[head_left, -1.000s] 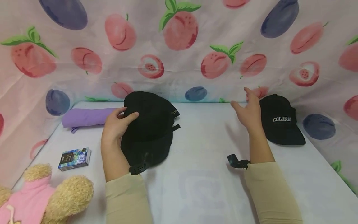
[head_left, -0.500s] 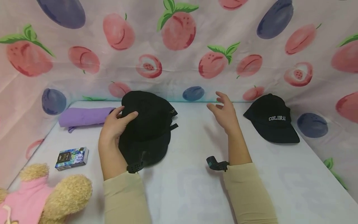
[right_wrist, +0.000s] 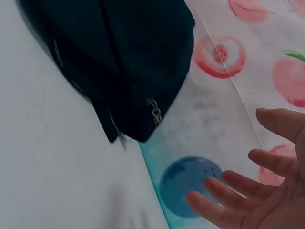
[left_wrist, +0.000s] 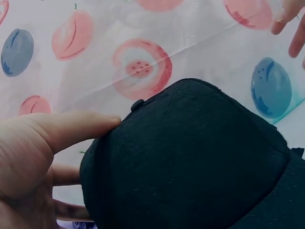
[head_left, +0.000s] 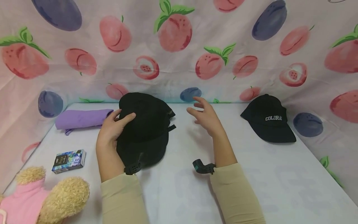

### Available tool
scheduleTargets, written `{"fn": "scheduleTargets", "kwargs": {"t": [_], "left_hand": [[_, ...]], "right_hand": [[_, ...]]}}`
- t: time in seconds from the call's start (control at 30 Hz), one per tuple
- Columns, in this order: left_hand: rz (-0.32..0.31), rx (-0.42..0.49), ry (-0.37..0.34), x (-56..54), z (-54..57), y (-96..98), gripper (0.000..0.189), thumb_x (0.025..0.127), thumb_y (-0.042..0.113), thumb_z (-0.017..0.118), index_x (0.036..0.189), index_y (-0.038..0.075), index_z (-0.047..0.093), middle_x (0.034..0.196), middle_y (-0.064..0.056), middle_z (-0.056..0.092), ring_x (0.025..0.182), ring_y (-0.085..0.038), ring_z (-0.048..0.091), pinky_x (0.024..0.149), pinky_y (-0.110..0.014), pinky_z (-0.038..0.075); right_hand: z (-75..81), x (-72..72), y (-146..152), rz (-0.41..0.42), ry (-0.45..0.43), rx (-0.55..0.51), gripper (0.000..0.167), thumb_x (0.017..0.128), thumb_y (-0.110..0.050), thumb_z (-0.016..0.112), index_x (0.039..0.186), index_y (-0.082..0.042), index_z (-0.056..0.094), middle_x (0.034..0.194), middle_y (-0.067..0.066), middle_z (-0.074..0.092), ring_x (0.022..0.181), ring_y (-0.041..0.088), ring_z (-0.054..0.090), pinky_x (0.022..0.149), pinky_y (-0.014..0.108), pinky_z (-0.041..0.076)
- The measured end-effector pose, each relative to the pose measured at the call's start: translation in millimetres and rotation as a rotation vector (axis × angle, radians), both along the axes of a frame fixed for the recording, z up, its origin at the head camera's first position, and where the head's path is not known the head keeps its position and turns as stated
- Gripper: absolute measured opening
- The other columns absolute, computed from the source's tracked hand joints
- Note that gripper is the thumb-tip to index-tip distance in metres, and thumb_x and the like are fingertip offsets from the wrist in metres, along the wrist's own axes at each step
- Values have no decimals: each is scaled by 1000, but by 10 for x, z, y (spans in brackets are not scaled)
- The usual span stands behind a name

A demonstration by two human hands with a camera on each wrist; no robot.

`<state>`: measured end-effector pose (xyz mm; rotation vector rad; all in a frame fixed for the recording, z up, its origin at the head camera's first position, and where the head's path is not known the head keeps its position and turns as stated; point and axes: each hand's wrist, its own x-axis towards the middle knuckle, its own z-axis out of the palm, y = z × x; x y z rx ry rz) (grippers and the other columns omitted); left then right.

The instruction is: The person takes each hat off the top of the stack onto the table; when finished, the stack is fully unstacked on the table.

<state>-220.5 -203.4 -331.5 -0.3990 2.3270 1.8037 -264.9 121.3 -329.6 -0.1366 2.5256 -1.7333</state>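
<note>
A black baseball cap (head_left: 145,124) stands tilted left of centre in the head view, brim toward me and strap end sticking out on its right. My left hand (head_left: 112,129) holds its left side, the thumb lying on the crown and the fingers behind it. Close up in the left wrist view, the thumb of the left hand (left_wrist: 33,152) touches the cap (left_wrist: 186,157) beside its top button. To the right of this cap hovers my right hand (head_left: 207,118), fingers spread and holding nothing. The right wrist view shows small lettering near the back edge of the cap (right_wrist: 119,52).
A second black cap (head_left: 268,121) with white lettering sits at the back right. Left of the held cap lie a purple folded umbrella-like bundle (head_left: 81,119) and a small blue patterned box (head_left: 69,161). A plush toy (head_left: 28,199) in pink is at front left. Fruit-print cloth (head_left: 173,71) hangs behind.
My right hand has moved left, away from the lettered cap and toward the held one. The left hand keeps its hold on its cap. The head view has shifted slightly.
</note>
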Motion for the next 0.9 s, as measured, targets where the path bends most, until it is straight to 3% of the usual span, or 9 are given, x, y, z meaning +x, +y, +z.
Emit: {"fn": "scheduleTargets", "kwargs": {"t": [0.27,0.53,0.9], "left_hand": [[-45,-46,-17,5,10,-25,102,90,66,66,168,31,10,174,-13,10,156,-40,25,125,-60,25],[-38,-62,-9,3,40,-32,102,90,67,65,168,30,11,174,-13,11,155,-41,27,123,-62,26],[-47,-70,-6,-10,-42,-35,102,91,68,64,168,30,10,174,-13,12,156,-40,26,124,-61,26]], "right_hand": [[-38,15,-256,153,-61,-102,65,99,-25,69,158,-20,41,158,14,44,140,36,52,97,54,57],[-130,-79,-433,190,-100,-148,64,98,-24,72,156,-22,44,157,15,45,133,35,59,91,54,59],[-256,-117,-598,236,-183,-214,60,99,-19,70,155,-18,47,153,17,46,135,42,55,92,60,58]]}}
